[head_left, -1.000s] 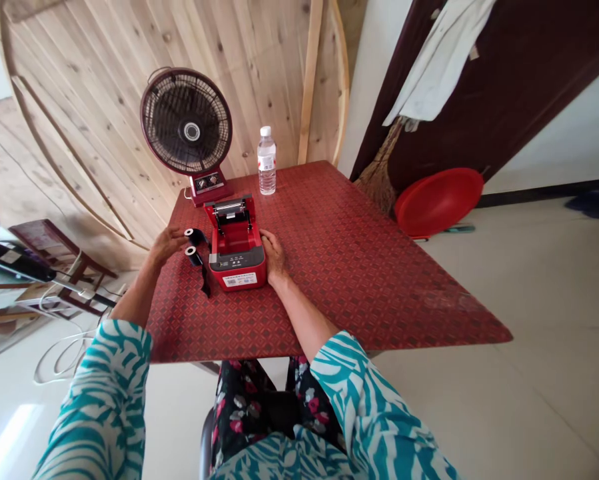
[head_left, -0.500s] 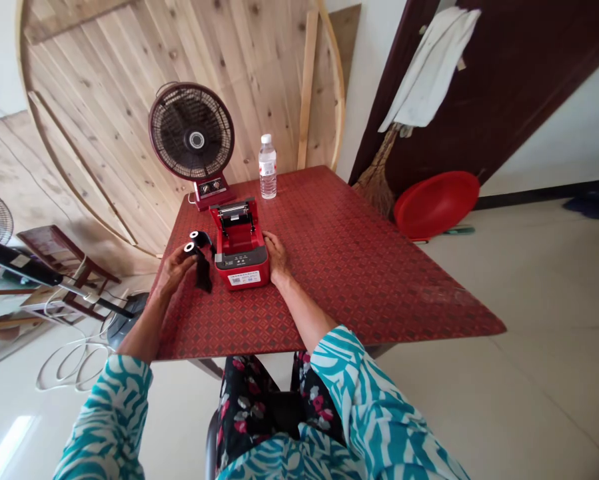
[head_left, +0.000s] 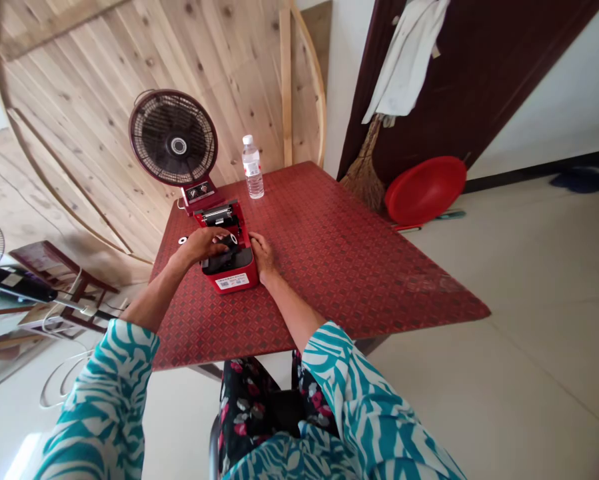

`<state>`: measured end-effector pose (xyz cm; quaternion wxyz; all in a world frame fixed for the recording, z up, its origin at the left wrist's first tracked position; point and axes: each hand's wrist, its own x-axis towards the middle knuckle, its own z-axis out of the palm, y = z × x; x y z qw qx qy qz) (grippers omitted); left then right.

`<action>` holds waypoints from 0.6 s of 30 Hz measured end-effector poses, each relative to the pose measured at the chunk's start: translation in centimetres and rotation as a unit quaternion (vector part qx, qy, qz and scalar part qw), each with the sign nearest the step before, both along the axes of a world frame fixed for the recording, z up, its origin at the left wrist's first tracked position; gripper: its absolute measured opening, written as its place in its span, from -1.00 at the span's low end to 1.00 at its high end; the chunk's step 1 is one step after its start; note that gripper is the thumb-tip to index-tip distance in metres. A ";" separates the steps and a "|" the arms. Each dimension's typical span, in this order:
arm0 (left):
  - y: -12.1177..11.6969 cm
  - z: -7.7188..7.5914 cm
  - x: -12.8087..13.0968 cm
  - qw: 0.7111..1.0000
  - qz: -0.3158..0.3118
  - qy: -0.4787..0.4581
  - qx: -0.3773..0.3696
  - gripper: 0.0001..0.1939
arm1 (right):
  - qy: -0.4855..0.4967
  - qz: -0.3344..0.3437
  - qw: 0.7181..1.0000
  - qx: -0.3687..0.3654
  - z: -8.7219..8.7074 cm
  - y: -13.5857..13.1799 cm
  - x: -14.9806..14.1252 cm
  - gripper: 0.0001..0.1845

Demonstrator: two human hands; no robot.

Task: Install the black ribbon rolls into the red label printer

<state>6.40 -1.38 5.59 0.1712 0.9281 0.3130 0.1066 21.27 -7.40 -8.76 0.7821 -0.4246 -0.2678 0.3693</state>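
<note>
A red label printer stands on the table with its lid tipped back, showing the compartment inside. My left hand is closed around a black roll with a white core, at the compartment opening; its loose black strip hangs over the printer's dark front panel. Whether the roll touches the inside is hidden by my fingers. Against the printer's right side, my right hand grips the casing. A second roll with a white core shows to the left, mostly behind my left wrist.
The red patterned table carries a dark red fan and a water bottle behind the printer. To the right on the floor are a straw broom and a red basin. A wooden chair stands left.
My left hand has carried one black roll rightward from beside the printer to over its open compartment. My right hand stays on the printer's side. The view has shifted slightly.
</note>
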 end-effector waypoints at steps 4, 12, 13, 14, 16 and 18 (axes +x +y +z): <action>1.7 -0.8 2.3 0.995 -0.018 0.102 0.003 -0.70 | -0.011 0.005 1.000 0.004 -0.1 0.0 0.0 -0.71; 0.3 -0.8 1.4 0.997 -0.004 -0.036 -0.063 -0.90 | -0.027 -0.013 1.000 -0.004 0.1 -0.1 -0.4 -0.70; -0.4 -0.9 0.6 0.995 0.019 -0.085 -0.050 -0.89 | -0.030 -0.014 0.999 -0.005 0.2 -0.1 -0.4 -0.69; -1.1 -1.1 -0.1 0.989 0.052 -0.132 -0.038 -0.84 | -0.032 -0.015 0.999 -0.006 0.2 -0.2 -0.3 -0.69; -2.1 -1.8 -1.3 0.965 0.137 -0.222 -0.009 -0.76 | -0.034 -0.014 0.999 -0.008 0.2 -0.2 -0.2 -0.70; -2.4 -2.7 -2.2 0.928 0.213 -0.304 0.021 -0.73 | -0.034 -0.012 0.999 -0.011 0.1 -0.2 -0.1 -0.71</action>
